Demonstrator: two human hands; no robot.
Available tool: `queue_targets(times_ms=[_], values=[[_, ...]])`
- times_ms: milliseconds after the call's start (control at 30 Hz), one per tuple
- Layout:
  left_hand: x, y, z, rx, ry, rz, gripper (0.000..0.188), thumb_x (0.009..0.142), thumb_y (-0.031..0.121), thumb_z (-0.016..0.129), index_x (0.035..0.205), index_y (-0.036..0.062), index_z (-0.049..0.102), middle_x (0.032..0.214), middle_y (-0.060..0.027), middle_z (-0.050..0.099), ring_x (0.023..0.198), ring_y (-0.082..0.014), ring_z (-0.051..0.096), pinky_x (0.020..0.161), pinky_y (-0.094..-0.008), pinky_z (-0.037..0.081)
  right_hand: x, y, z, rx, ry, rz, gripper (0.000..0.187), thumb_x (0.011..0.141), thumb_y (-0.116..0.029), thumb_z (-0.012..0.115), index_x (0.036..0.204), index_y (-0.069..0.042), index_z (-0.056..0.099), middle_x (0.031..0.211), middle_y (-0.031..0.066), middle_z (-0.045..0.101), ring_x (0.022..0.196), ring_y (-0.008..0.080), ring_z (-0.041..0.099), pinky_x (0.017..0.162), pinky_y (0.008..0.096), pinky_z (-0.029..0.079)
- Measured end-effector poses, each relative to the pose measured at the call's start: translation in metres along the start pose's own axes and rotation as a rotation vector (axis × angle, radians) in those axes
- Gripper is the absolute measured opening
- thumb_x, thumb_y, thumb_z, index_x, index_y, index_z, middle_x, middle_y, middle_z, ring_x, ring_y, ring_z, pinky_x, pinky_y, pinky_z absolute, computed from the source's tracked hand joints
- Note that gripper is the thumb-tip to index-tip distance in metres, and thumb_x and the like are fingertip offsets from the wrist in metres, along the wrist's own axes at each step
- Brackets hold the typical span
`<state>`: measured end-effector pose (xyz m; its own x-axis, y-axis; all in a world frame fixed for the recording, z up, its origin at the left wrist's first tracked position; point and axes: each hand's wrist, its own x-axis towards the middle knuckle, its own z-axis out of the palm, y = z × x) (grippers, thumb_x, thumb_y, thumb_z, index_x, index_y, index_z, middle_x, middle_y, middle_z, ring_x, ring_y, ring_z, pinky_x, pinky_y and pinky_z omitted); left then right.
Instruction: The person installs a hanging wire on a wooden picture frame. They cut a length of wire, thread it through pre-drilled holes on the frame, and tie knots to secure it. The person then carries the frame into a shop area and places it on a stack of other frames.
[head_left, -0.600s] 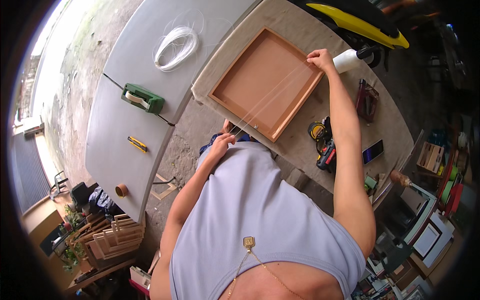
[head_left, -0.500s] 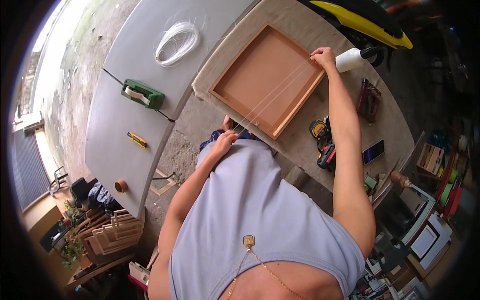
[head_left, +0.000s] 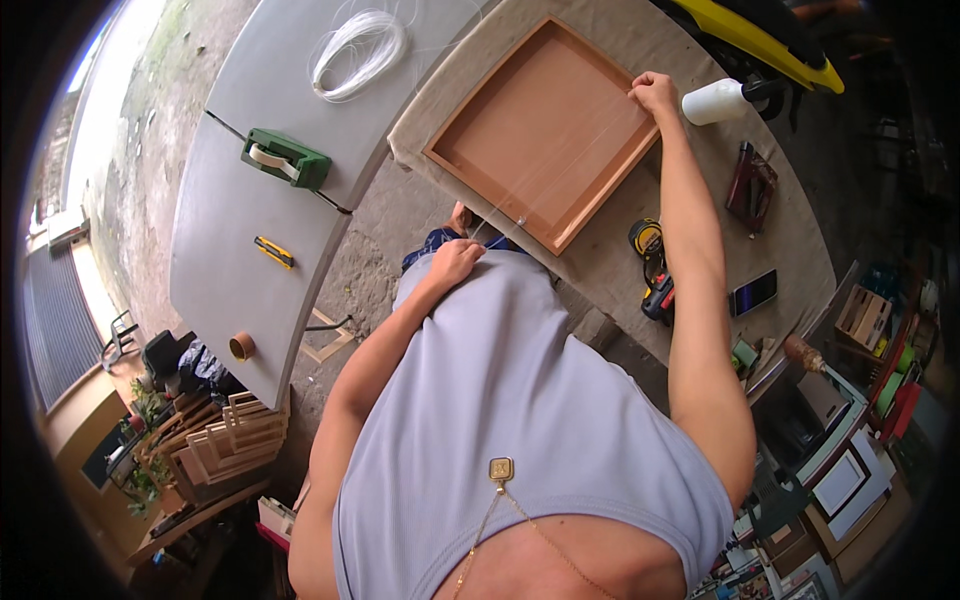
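Note:
A shallow wooden frame (head_left: 606,192) with a brown back panel lies on the cloth-covered table in front of me. Two strands of thin clear line (head_left: 572,158) stretch diagonally across it. My right hand (head_left: 655,93) pinches the line's far end at the frame's right corner. Close to my waist, just off the frame's near edge, my left hand (head_left: 457,262) has its fingers closed on the other end. A tiny shiny fitting (head_left: 521,220) shows at the frame's near side, too small to make out.
On the grey table, left, lie a coil of clear line (head_left: 335,58), green tape dispenser (head_left: 285,158), yellow cutter (head_left: 273,252) and tape roll (head_left: 242,346). Right of the frame are a white bottle (head_left: 713,102), dark red staple gun (head_left: 750,188), tape measure (head_left: 646,237) and phone (head_left: 753,293).
The view has shifted, so the tables sit higher in the picture. Both hands keep their hold on the line, whose strands now look fainter.

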<state>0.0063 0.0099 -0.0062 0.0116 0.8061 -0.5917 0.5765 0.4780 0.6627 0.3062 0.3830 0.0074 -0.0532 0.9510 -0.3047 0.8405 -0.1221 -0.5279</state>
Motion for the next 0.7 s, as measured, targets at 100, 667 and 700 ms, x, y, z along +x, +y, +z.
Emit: queue_targets(times_ms=[100, 667, 700], values=[[-0.014, 0.022, -0.031, 0.005, 0.058, 0.116, 0.029, 0.083, 0.029, 0.048, 0.088, 0.0072, 0.067, 0.078, -0.0146, 0.064, 0.078, -0.0324, 0.061, 0.07, -0.04, 0.046, -0.037, -0.025, -0.009, -0.069, 0.044, -0.505, 0.045, 0.053, -0.014, 0.072, 0.097, -0.016, 0.062, 0.103, 0.0079, 0.058, 0.1, 0.0268, 0.056, 0.081, 0.0355, 0.047], [-0.017, 0.169, -0.216, -0.087, -0.09, 0.362, 0.024, 0.091, 0.026, 0.054, 0.101, 0.0058, 0.06, 0.081, 0.0028, 0.054, 0.063, -0.0029, 0.041, 0.055, -0.0202, 0.034, -0.22, -0.139, -0.018, 0.797, -0.431, -0.374, 0.02, 0.083, -0.014, 0.051, 0.081, 0.003, 0.062, 0.067, 0.0076, 0.064, 0.067, 0.0109, 0.059, 0.061, 0.0241, 0.046], [-0.008, 0.167, -0.223, -0.014, -0.072, 0.363, 0.022, 0.09, 0.024, 0.054, 0.1, 0.0055, 0.06, 0.079, 0.003, 0.054, 0.06, -0.0028, 0.041, 0.053, -0.0203, 0.034, -0.21, -0.13, -0.019, 0.832, -0.462, -0.301, 0.02, 0.082, -0.014, 0.052, 0.083, 0.002, 0.063, 0.067, 0.0074, 0.064, 0.067, 0.0113, 0.059, 0.062, 0.0241, 0.046]])
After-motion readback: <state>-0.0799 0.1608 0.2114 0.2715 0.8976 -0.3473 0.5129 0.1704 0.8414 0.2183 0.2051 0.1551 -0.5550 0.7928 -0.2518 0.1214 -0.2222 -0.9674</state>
